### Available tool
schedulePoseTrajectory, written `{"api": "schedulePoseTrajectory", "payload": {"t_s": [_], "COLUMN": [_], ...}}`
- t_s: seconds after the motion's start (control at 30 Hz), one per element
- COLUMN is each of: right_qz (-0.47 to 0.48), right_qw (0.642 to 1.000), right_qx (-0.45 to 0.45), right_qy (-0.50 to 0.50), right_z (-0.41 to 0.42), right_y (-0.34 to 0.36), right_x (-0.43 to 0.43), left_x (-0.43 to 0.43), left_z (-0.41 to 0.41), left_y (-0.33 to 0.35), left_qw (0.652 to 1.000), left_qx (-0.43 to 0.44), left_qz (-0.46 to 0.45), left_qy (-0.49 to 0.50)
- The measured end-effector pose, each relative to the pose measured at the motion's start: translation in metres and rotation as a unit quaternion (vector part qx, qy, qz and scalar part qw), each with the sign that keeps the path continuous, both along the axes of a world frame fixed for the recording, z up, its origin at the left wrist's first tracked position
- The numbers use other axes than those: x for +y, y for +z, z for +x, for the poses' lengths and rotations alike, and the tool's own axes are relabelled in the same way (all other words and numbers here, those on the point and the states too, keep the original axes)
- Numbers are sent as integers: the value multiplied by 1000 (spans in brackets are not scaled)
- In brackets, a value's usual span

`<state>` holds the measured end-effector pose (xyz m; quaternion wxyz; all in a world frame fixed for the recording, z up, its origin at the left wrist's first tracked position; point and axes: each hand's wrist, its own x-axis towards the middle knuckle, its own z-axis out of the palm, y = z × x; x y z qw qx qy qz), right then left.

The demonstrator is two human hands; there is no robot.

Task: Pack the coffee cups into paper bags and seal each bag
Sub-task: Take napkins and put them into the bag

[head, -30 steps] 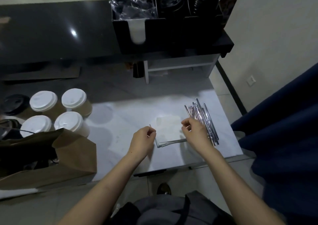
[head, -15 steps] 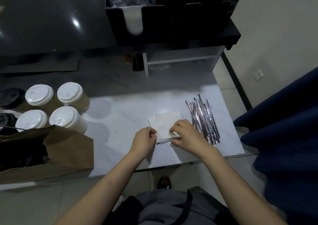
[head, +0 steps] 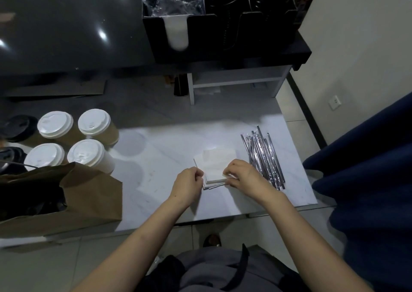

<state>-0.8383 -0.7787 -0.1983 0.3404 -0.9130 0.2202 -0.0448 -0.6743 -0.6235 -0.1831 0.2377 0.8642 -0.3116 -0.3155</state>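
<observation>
Napkins [head: 217,160] pinched by left hand [head: 189,181] and right hand [head: 240,175] — the right came over from straws [head: 265,158].

A bare stretch of the table [head: 160,158] is left open between the lidded cups [head: 89,153] and paper bag [head: 93,195] on the left and the stack of napkins [head: 215,160] in the middle. The right side is blocked by wrapped straws [head: 264,158], and the stack's near edge is gripped by the left hand [head: 189,184] and right hand [head: 243,178].
</observation>
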Motion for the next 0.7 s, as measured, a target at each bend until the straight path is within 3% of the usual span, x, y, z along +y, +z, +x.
{"api": "schedulePoseTrajectory", "payload": {"t_s": [0.7], "right_qz": [24], "right_qw": [999], "right_qx": [29], "right_qy": [-8], "right_z": [0], "right_y": [5], "right_x": [-5], "left_x": [2], "left_z": [2], "left_y": [2], "left_qw": [1000], "left_qx": [-7], "left_qz": [3], "left_qy": [-4]}}
